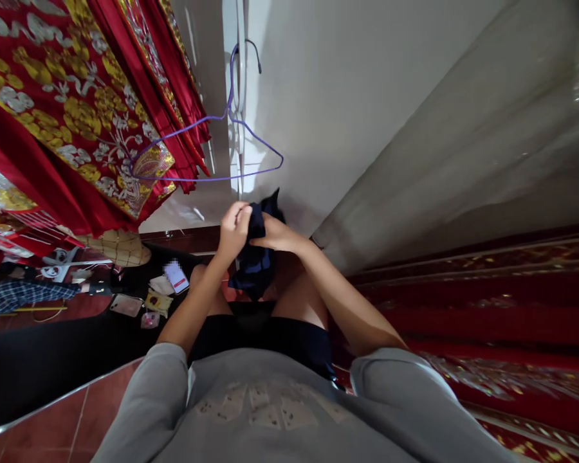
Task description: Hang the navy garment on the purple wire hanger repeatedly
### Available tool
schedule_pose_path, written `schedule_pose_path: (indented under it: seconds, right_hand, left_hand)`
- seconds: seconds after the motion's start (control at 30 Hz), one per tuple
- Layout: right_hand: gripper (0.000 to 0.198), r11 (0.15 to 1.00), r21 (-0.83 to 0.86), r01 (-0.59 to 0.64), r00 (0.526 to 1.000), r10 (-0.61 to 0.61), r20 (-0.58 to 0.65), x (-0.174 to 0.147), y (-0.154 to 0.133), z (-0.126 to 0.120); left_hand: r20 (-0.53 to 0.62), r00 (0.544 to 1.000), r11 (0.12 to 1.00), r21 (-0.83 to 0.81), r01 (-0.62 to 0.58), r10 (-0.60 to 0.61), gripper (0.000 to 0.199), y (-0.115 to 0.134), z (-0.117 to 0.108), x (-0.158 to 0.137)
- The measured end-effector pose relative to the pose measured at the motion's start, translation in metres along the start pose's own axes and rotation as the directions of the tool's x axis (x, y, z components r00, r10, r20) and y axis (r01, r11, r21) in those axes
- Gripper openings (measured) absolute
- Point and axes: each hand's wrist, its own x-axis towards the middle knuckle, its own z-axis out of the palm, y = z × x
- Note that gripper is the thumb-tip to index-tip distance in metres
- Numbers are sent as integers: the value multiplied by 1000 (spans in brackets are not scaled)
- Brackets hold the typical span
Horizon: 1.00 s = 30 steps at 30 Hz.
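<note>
A bunched dark navy garment (253,267) hangs between my hands in front of my knees; its exact kind is hard to tell. My left hand (234,228) pinches its upper edge, the thumb pressed on the cloth. From the other side my right hand (277,233) grips the same cloth, some fingers hidden behind or inside it. Just beyond my hands a purple wire hanger (207,179) hangs with nothing on it, its hook near a white vertical pole (241,83).
Red cloths with gold and silver embroidery (87,109) hang at the left. A black bench (67,350) there holds a phone (176,276), a second phone (126,305) and small packets (157,302). A pale wall (367,77) rises ahead; red embroidered fabric (487,321) lies at the right.
</note>
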Motion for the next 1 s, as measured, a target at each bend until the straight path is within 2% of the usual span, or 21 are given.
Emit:
schedule_pose_path:
  seconds: [0.07,0.13,0.2,0.23,0.3,0.37,0.4,0.43,0.5,0.57,0.6,0.67,0.73,0.8,0.87,0.93,1.0]
  right_hand:
    - [28,994,110,28,999,-25,-21,0,-6,4]
    - [20,978,203,48,991,-21,-136,4,-15,3]
    - [19,972,205,120,969,-70,-236,11,-26,-7]
    - [19,972,162,169,960,-125,-249,16,-32,-15]
    - [19,963,31,269,939,-255,-231,30,-42,-32]
    - [24,945,-70,319,911,-326,-252,50,-45,-45]
    - [27,948,-91,306,902,-319,-290,60,-43,-48]
    - [27,960,-90,266,900,-280,-334,71,-38,-49]
    - [26,993,-30,118,925,-121,-361,89,-23,-45]
    - [24,999,30,-41,949,49,-311,99,-8,-38]
    - [21,995,34,-90,951,96,-295,101,-2,-36]
    - [20,992,-24,-125,941,110,-321,97,3,-38]
    - [32,981,-125,-145,913,84,-400,87,1,-47]
    - [42,964,-193,-181,882,72,-466,74,-6,-59]
    - [45,957,-211,-200,858,67,-509,61,-15,-70]
    - [44,961,-208,-179,865,54,-498,51,-22,-75]
    - [42,972,-188,-139,899,45,-436,42,-28,-74]
  left_hand:
    - [60,991,992,45,-121,119,30,13,10,4]
    - [65,981,977,103,-189,183,34,16,8,8]
    - [156,982,983,134,-129,108,45,10,-5,9]
    - [263,964,987,144,-67,27,51,6,-15,7]
    - [494,859,980,198,38,-133,59,-2,-40,1]
    - [616,751,956,287,66,-237,60,-6,-69,-6]
    - [635,726,943,329,57,-266,58,-6,-83,-9]
    - [634,719,928,370,42,-285,52,-6,-98,-10]
    - [597,740,884,467,-6,-310,41,-5,-126,-7]
    - [543,777,808,585,-77,-319,37,-4,-151,0]
    - [518,793,765,635,-106,-320,37,-3,-161,6]
    - [483,815,704,697,-137,-319,38,0,-178,17]
    - [470,824,691,710,-139,-317,40,10,-188,30]
    - [463,845,702,694,-158,-267,41,28,-188,45]
    - [461,878,708,662,-245,-127,40,50,-178,61]
    - [449,891,687,630,-362,57,35,71,-159,77]
    - [417,894,689,601,-406,164,26,83,-137,92]
